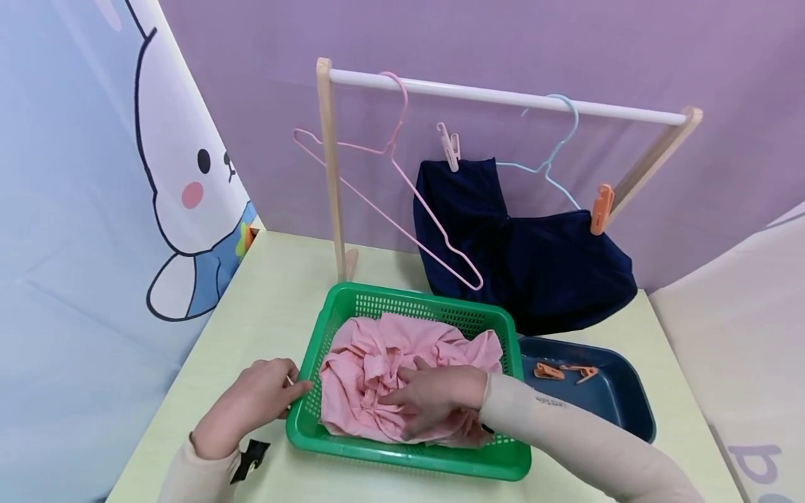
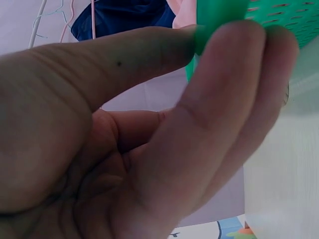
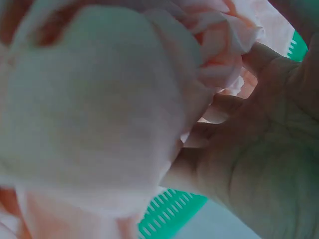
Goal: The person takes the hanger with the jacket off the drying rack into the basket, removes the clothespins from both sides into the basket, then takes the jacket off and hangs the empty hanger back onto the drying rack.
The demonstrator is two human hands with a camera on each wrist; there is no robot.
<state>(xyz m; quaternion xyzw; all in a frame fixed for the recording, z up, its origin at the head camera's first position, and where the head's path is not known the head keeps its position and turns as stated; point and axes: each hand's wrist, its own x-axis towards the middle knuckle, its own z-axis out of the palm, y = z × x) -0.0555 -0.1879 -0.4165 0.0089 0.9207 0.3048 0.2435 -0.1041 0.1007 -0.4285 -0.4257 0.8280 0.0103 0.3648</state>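
Note:
A green plastic basket [image 1: 409, 454] with perforated sides holds a crumpled pink cloth garment [image 1: 377, 349]. My left hand [image 1: 264, 395] pinches the basket's left rim; in the left wrist view the thumb [image 2: 149, 47] lies on one side of the green rim [image 2: 219, 20] and fingers [image 2: 219, 84] on the other. Inside the basket, my right hand [image 1: 437, 398] reaches into the pink folds with spread, bent fingers. Up close in the right wrist view, the garment [image 3: 99, 99] bulges large before the right hand [image 3: 249, 129], whose fingertips are hidden in the fabric.
Behind the basket stands a rack with a white bar [image 1: 453, 87], holding a pink hanger [image 1: 434, 216] and a light blue hanger [image 1: 548, 164]. Dark navy shorts [image 1: 534, 265] hang with a pale pink clip [image 1: 449, 148] and an orange clip [image 1: 602, 209]. Right, a dark blue tray [image 1: 604, 405] holds orange clips [image 1: 549, 372].

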